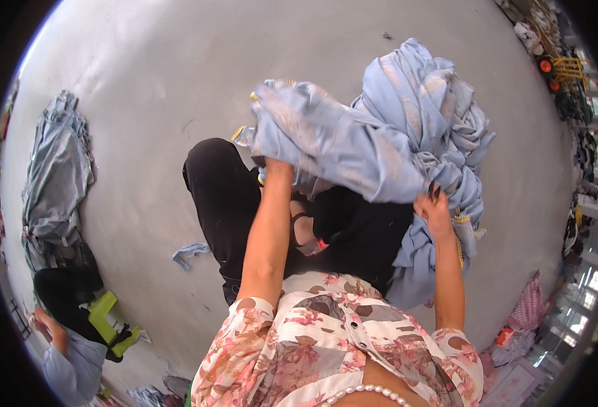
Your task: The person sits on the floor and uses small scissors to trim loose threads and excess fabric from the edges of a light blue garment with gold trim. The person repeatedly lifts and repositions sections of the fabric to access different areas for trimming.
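Observation:
A large light blue cloth (pixel 353 146) with pale patches and yellow edge stitching stretches across my lap, between both hands. My left hand (pixel 276 166) grips its left end from below, and the cloth hides most of the fingers. At the lower right edge of the stretched part, my right hand (pixel 436 209) is closed on the cloth. Small dark bits show at the fingertips of both hands; whether they are finger covers or a tool I cannot tell. The rest of the cloth lies bunched on the floor beyond and beside my right knee.
Grey floor (pixel 143 54) surrounds me. A blue scrap (pixel 190 254) lies left of my knee. Farther left, another person (pixel 75 366) sits by a green stool (pixel 105 315) and a grey-blue cloth heap (pixel 58 176). A yellow trolley (pixel 570 70) and pink cloth (pixel 526 302) stand along the right.

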Demonstrator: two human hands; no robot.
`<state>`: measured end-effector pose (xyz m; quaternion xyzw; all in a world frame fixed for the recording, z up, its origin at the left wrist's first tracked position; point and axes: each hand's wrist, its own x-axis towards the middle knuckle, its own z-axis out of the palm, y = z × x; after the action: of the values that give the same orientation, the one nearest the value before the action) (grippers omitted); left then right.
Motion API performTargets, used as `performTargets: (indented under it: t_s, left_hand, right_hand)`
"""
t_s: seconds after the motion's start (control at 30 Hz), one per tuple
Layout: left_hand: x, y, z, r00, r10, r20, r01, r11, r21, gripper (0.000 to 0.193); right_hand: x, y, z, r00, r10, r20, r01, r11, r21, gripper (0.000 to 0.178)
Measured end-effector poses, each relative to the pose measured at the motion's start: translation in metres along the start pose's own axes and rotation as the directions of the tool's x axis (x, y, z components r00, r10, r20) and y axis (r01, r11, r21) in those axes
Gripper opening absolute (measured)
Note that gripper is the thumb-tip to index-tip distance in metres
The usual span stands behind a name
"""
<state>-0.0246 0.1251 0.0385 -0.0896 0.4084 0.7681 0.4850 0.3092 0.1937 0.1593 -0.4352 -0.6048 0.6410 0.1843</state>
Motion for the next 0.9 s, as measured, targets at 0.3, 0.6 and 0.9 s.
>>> performTargets:
  t_s: [0.3,0.6,0.9]
  left_hand:
    - [-0.103,0.11,0.073,0.839,0.279,0.468,-0.509,0.707,0.491,0.047]
    - [-0.269,0.052,-0.045,0.891,-0.441,0.105,-0.344,-0.505,0.791,0.049]
    - [-0.277,0.016,-0.133,0.815,-0.512,0.272,-0.339,-0.041,0.94,0.067]
  right_hand:
    - [0.012,0.004,-0.019,0.985,-0.164,-0.057,0.172,0.966,0.191,0.01]
    - [-0.012,0.065,-0.042,0.976,-0.007,-0.22,0.032,0.993,0.11,0.019]
    - [0.005,0.001,0.017,0.741,-0.498,-0.451,0.223,0.815,-0.535,0.024]
